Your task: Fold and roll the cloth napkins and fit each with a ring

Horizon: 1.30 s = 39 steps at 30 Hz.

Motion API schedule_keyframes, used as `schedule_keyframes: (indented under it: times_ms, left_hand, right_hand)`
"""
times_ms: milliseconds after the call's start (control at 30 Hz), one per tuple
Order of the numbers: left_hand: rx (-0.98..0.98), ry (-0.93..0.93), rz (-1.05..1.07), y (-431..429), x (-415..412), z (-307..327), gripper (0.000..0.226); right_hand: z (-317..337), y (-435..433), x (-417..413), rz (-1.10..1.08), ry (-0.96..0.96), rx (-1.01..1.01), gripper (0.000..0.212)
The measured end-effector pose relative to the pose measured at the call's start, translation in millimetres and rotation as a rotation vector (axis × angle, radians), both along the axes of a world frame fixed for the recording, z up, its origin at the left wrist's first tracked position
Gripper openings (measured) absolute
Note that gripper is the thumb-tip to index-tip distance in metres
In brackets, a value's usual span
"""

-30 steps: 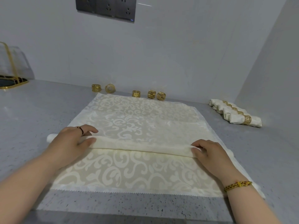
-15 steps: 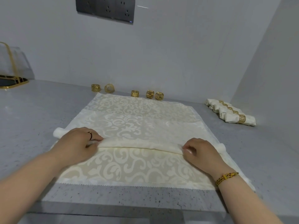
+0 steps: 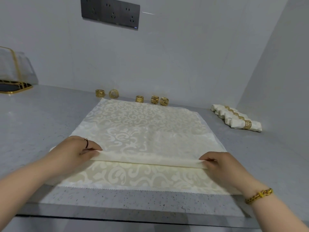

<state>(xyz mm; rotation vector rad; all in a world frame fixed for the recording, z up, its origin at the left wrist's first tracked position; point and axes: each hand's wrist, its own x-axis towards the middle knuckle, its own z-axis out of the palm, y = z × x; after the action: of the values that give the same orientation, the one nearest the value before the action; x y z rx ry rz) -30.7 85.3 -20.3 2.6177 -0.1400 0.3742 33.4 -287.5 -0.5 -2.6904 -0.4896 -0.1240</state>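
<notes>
Napkin [image 3: 142, 131], cream damask with a glossy scroll pattern, lay flat on the speckled grey surface [image 3: 33, 123]. A soft, low roll [image 3: 147, 162] crossed it from side to side, just behind the zigzag-cut near hem. Your left grip [image 3: 73, 153] pinched the roll's left end with curled fingers, and your right grip [image 3: 224, 166] pinched the right end the same way. Five openwork gold rings [image 3: 139, 98] stood past the far edge, by the wall. Four finished rolls [image 3: 237, 118], each banded in gold, lay side by side, well apart at the right.
</notes>
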Motion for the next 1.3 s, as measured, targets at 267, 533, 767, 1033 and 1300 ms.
schedule_keyframes:
  times_ms: [267, 533, 767, 1033, 1300]
  left_hand:
    - [-0.006, 0.004, 0.167, -4.3, 24.6, -0.2, 0.014]
    - [0.146, -0.024, -0.049, 7.0, 3.6, -7.8, 0.054]
    - [0.126, -0.021, 0.086, 6.7, 5.8, -7.4, 0.024]
    - [-0.106, 0.152, 0.085, 9.7, 13.3, 0.7, 0.016]
    - [0.08, -0.008, 0.065, 4.3, 12.7, -1.7, 0.024]
  right_hand:
    - [-11.4, 15.6, 24.1, -0.021, -0.121, 0.013, 0.012]
    - [-14.9, -3.0, 10.3, 0.139, -0.096, -0.06, 0.027]
    - [-11.1, 1.2, 12.1, 0.004, -0.076, -0.033, 0.023]
    - [-5.0, 6.0, 25.9, -0.012, 0.069, -0.07, 0.029]
    - [-15.3, 21.0, 32.2, 0.011, -0.199, -0.122, 0.017]
